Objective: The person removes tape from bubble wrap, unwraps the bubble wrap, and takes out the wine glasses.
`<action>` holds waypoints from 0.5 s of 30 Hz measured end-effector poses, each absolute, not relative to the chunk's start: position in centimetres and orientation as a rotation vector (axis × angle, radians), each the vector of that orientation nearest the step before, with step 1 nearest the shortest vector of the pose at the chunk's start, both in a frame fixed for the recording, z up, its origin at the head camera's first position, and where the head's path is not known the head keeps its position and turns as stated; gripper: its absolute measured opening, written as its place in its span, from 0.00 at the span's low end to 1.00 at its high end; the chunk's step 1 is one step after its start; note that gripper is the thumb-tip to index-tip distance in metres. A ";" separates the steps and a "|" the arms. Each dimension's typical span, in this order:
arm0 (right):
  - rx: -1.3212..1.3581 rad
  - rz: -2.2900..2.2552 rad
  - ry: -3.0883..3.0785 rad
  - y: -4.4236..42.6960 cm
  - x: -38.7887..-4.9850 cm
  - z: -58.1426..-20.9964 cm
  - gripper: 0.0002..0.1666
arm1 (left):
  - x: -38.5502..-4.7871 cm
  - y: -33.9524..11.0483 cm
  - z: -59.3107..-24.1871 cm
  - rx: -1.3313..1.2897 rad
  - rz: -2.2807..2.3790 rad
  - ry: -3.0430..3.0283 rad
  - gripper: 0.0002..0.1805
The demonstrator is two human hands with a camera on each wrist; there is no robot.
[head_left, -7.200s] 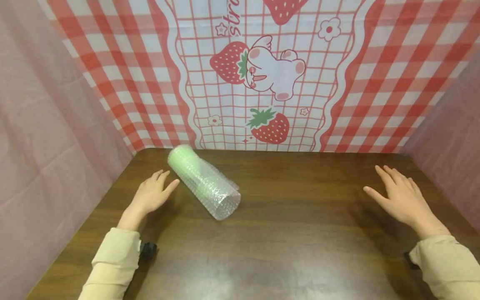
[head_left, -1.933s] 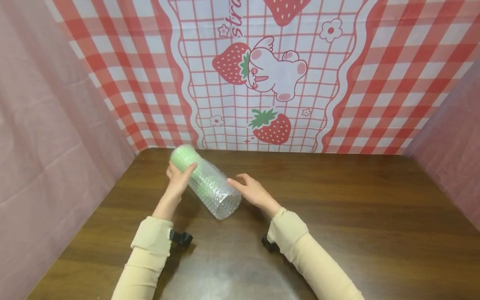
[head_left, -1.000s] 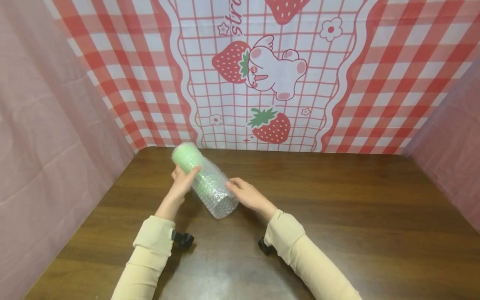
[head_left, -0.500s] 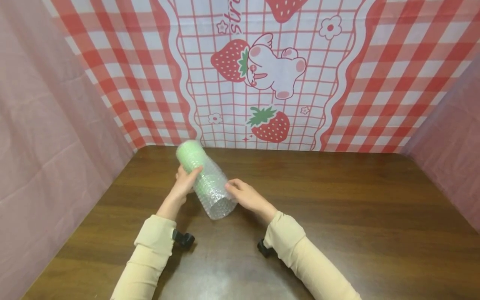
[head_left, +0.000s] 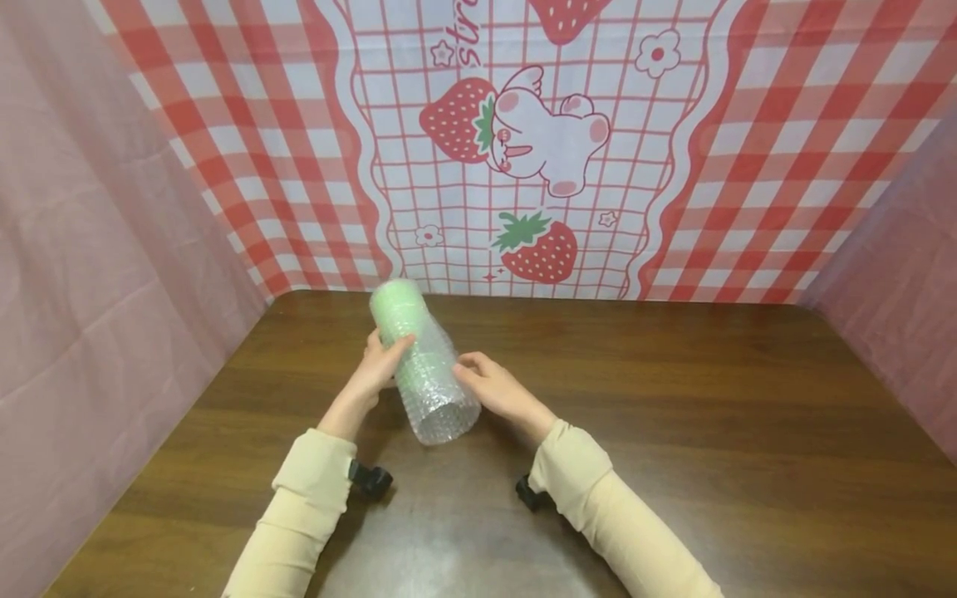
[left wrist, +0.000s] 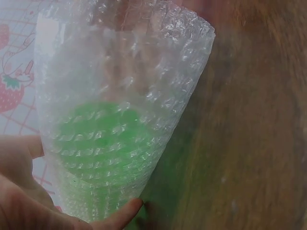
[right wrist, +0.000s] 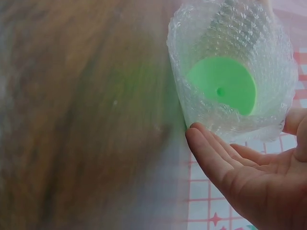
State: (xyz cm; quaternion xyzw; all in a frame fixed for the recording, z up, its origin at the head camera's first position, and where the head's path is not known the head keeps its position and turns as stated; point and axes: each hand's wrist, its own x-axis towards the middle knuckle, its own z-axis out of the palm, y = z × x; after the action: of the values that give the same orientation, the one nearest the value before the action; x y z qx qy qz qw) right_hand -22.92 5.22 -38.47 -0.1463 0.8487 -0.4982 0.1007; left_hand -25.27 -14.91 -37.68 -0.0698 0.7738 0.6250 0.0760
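Observation:
A light green item in a tube of clear bubble wrap (head_left: 436, 397) lies slantwise at the left of the table, with the wrap's open end towards me. Inside that opening a round green end (right wrist: 225, 86) with a small central dimple shows in the right wrist view. My left hand (head_left: 372, 365) holds the wrapped roll around its middle, thumb on top; its other fingers are partly hidden beneath. At the roll's right side, near the open end, my right hand (head_left: 497, 389) touches the wrap with fairly straight fingers (right wrist: 211, 153).
The brown wooden table (head_left: 673, 415) spreads under both arms. Behind it hangs a red-and-white strawberry cloth (head_left: 553, 149), and pink curtains (head_left: 112, 249) flank the sides. Each wrist bears a small black camera mount (head_left: 370, 480).
From apart, both hands came to the wrapped roll. Over the last second its far end has swung right, bringing it closer to straight towards me, and my left hand has shifted right with it.

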 end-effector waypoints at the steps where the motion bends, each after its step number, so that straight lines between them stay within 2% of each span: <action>1: -0.432 -1.467 2.513 5.2 -22.9 -38.5 0.27 | -25.3 -14.9 -37.7 -0.204 1.867 2.318 0.44; 15: -0.374 -1.494 2.452 5.3 -23.1 -38.3 0.30 | -25.2 -14.4 -37.5 -0.148 1.836 2.254 0.43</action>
State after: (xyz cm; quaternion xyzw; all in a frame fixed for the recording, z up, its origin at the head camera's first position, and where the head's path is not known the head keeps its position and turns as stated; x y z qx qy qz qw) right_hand -23.12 5.29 -38.29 -0.1282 0.8404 -0.5121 0.1228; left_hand -25.17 -14.36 -37.51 -0.0504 0.7691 0.6266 0.1153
